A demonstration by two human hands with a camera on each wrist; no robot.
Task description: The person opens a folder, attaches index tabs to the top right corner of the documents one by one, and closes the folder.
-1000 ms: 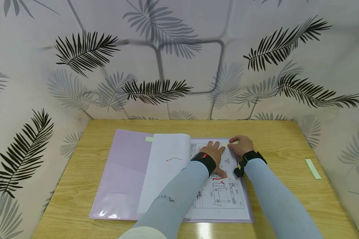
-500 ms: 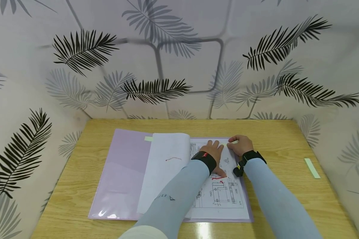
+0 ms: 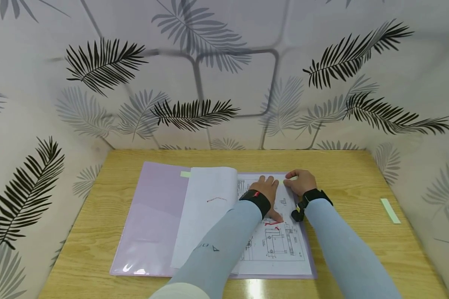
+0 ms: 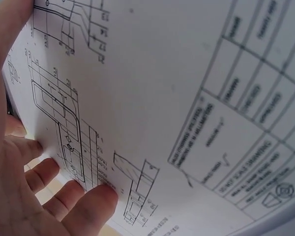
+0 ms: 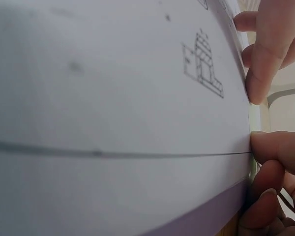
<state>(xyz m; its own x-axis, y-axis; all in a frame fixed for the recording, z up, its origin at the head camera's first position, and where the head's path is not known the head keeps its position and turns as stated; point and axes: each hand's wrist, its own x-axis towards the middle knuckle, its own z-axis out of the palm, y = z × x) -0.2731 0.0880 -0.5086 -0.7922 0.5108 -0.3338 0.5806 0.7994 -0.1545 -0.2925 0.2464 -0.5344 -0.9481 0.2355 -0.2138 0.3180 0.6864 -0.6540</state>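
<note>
A lilac folder (image 3: 149,216) lies spread on the table. Its right side bears a printed technical drawing (image 3: 284,249) with red marks. My left hand (image 3: 265,193) rests on that sheet, fingers spread toward its top edge; the left wrist view shows the fingertips (image 4: 96,204) over the printed lines. At the sheet's top right corner, my right hand (image 3: 302,182) pinches a pale green sticky strip (image 3: 281,181) between thumb and fingers. In the right wrist view, the strip (image 5: 254,117) runs along the paper's edge between both hands. Part of it is hidden by the fingers.
A turned white page (image 3: 209,182) with a red line lies left of the drawing, another green sticky tab (image 3: 185,174) at its top. One more green strip (image 3: 391,211) sits near the right end of the wooden table (image 3: 351,174). Leaf-patterned cloth (image 3: 224,83) hangs behind.
</note>
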